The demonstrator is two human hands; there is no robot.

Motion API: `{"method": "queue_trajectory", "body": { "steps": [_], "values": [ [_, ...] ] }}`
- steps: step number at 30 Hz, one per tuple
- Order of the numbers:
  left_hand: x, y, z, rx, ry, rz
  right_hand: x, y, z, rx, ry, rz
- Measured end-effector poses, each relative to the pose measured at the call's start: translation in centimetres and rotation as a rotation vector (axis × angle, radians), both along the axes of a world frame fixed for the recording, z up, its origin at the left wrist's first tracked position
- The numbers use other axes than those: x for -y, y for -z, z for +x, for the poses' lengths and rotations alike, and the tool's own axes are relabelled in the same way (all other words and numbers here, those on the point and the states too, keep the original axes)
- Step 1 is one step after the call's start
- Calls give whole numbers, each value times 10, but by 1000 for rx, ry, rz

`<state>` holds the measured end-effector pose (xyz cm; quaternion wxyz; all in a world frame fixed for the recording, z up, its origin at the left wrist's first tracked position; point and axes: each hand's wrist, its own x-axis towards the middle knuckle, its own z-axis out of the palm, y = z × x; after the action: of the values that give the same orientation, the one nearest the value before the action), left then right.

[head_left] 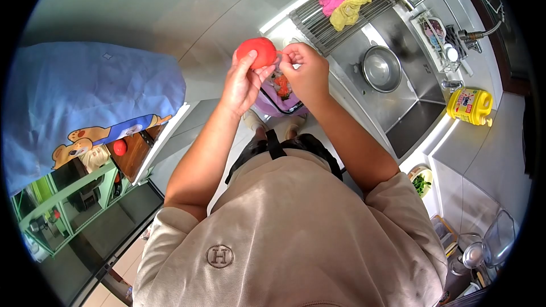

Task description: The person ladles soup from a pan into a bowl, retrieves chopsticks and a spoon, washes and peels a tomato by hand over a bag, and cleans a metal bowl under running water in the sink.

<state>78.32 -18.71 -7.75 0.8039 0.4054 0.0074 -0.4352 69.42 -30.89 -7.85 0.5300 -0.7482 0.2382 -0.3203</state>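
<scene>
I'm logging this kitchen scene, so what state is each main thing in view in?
Tomato: raised in the left hand.
Right hand: fingertips drawn together beside the tomato; any grip on something unclear.
Purple bag: open, scraps inside.
Metal bowl: in the sink, open side up.
Pink cloth: crumpled on the rack.
Yellow cloth: crumpled, partly over the pink cloth.

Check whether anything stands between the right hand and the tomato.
Nothing visible does: the right hand is close beside the tomato, which the left hand holds.
</scene>
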Motion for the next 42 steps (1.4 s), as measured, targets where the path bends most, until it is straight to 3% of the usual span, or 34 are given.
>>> {"method": "queue_trajectory", "body": {
  "steps": [4, 7, 8, 13, 16, 24, 42],
  "values": [
    [-6, 4, 7, -12, -2, 11, 0, 2, -8, 25, 24, -130],
    [-10, 7, 8, 67, 2, 54, 1, 53, -13, -283, -174, -330],
    [-11, 4, 6, 119, -5, 88, 4, 59, -15, -253, -167, -325],
    [-18, 5, 5, 218, 25, 129, 4, 15, -10, -18, -195, -113],
    [-17, 3, 4, 327, 49, 146, 4, -8, -4, 99, -254, -191],
    [-16, -18, 0, 632, 200, 295, 13, -16, 3, 32, -320, -328],
    [-10, -13, 1, 777, 203, 390, 18, -6, 7, -50, -310, -527]
  ]
}}
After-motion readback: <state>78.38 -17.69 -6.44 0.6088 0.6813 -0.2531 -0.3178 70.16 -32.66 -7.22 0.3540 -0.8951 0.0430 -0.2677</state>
